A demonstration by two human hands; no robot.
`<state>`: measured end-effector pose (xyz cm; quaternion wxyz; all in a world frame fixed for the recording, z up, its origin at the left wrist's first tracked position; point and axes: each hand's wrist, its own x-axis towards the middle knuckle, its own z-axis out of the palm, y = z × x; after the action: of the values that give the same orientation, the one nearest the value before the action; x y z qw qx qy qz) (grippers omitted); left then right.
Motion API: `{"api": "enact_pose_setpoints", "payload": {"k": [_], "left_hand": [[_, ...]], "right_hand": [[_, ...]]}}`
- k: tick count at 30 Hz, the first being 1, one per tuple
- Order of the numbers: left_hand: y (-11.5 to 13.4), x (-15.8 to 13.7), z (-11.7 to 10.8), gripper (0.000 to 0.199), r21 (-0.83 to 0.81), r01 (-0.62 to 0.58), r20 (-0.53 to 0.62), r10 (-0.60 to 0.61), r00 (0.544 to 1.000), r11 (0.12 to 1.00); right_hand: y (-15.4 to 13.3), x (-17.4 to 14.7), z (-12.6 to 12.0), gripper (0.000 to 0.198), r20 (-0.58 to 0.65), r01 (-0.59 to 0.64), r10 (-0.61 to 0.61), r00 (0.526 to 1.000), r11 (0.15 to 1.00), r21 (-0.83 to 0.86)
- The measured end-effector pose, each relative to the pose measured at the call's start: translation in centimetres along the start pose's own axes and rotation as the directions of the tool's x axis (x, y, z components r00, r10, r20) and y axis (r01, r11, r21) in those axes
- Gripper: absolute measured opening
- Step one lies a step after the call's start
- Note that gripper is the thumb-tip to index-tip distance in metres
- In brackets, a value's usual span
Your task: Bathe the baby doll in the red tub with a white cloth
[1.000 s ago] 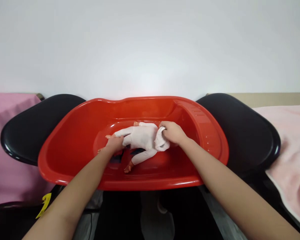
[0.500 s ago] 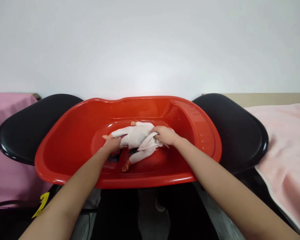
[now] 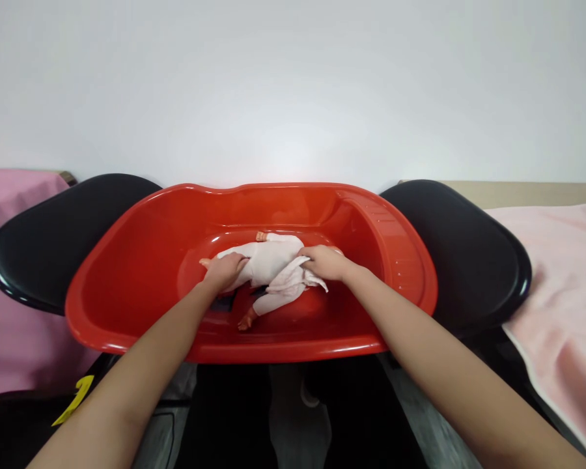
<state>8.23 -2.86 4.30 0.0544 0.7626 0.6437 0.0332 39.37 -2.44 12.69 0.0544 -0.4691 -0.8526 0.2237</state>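
A baby doll (image 3: 271, 262) in white clothing lies on the floor of a red baby bathtub (image 3: 283, 352), its feet to the left. Its head end is mostly covered by my right hand (image 3: 323, 262), which is closed on a pale pink-white cloth (image 3: 288, 277) draped over the doll's chest and near arm. My left hand (image 3: 224, 270) wraps over the doll's near leg, fingers curled toward the thigh. One doll hand points toward the near side of the tub, the other toward the far wall.
Black oval seats or stands (image 3: 68, 241) show on both sides of the tub. Pink cloth (image 3: 14, 280) covers a surface at left, and a pale pink towel (image 3: 566, 273) lies at right. A yellow tag (image 3: 75, 398) hangs lower left. Behind is a white wall (image 3: 293, 91).
My left hand has slid from the doll's lower leg up toward its thigh. The right hand stays at the cloth, barely shifted.
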Motion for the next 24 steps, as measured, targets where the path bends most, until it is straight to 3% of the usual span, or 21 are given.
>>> {"api": "enact_pose_setpoints", "payload": {"k": [3,6,9,15,19,24], "left_hand": [[-0.6,0.1,0.0,0.042,0.047,0.109,-0.084,-0.105,0.991,0.993],[-1.2,0.0,0.4,0.04,0.03,0.157,-0.102,-0.153,0.983,0.987],[-1.5,-0.1,0.9,0.046,-0.029,0.134,-0.067,-0.135,0.989,0.991],[-1.6,0.0,1.3,0.042,0.077,0.186,-0.024,-0.185,0.982,0.98],[-1.5,0.0,1.7,0.039,0.127,0.205,-0.022,-0.204,0.979,0.971],[-1.1,-0.1,2.2,0.039,0.206,0.161,0.009,-0.167,0.986,0.965]], "right_hand": [[-0.7,-0.4,-0.4,0.027,-0.001,-0.065,0.068,0.998,0.967,0.245],[-1.3,-0.7,-0.5,0.036,0.009,-0.057,0.063,0.998,0.826,0.561],[-1.5,-0.7,-0.2,0.04,0.045,-0.079,0.066,0.997,0.719,0.691],[-0.6,0.3,0.5,0.032,-0.032,-0.135,0.167,0.985,0.883,0.45],[0.2,0.8,1.4,0.07,-0.078,-0.017,0.044,0.996,0.949,0.316],[0.6,0.4,2.4,0.069,0.016,0.074,-0.077,0.997,0.99,0.118]]}}
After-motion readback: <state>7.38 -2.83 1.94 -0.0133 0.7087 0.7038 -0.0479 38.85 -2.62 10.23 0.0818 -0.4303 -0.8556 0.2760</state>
